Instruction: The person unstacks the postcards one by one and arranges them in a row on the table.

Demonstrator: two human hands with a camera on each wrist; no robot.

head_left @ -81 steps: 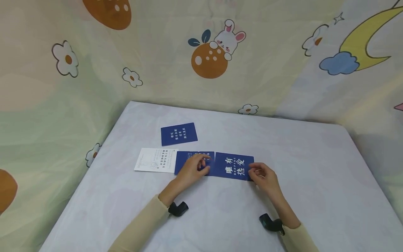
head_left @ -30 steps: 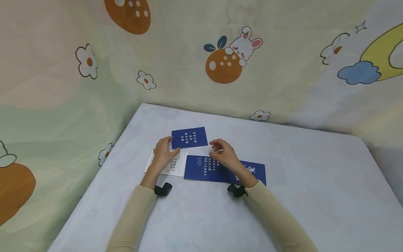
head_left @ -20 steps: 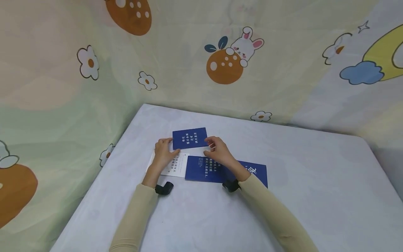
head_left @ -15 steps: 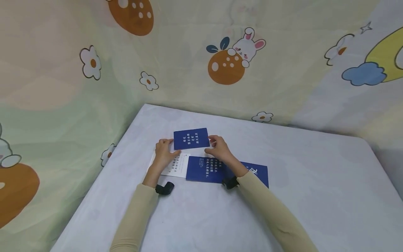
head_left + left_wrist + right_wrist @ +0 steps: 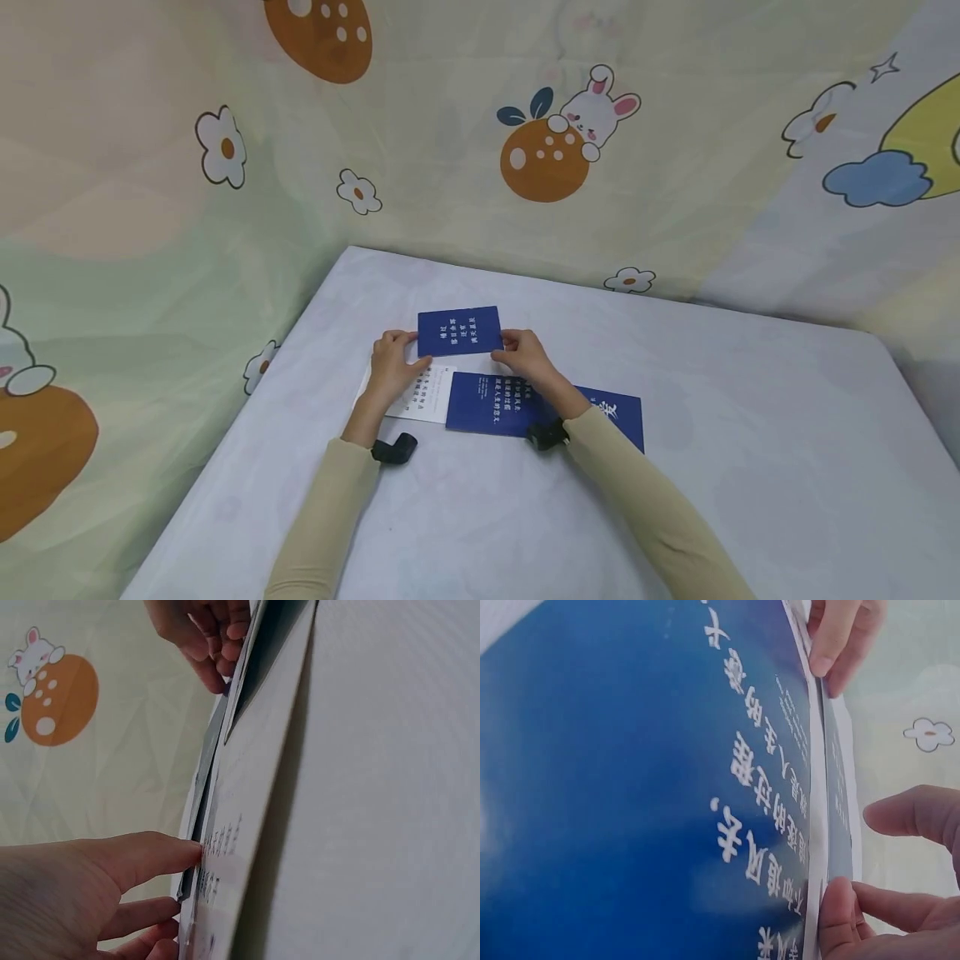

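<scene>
In the head view, a dark blue card with white writing (image 5: 459,323) lies behind a row of other cards. My left hand (image 5: 390,367) is at its left end, with the fingertips by the left edge and the thumb by the near edge. My right hand (image 5: 529,360) is at the other end, its fingertips touching the right edge and near corner. Below the hands, the row holds a white printed card (image 5: 429,402), a blue card (image 5: 474,408) and another blue card (image 5: 628,410), partly hidden by my right forearm. In the wrist views the fingers look spread, not closed round the card.
The cards lie on a white-covered table (image 5: 750,433). A patterned cloth (image 5: 442,225) with rabbits, flowers and oranges hangs behind it and to the left. A black wrist camera (image 5: 395,448) is strapped to my left wrist, another (image 5: 547,434) to my right.
Both hands have left the front row for the far blue card. My right hand has come in against its right edge; my left stays at its left. The card has turned slightly straighter.
</scene>
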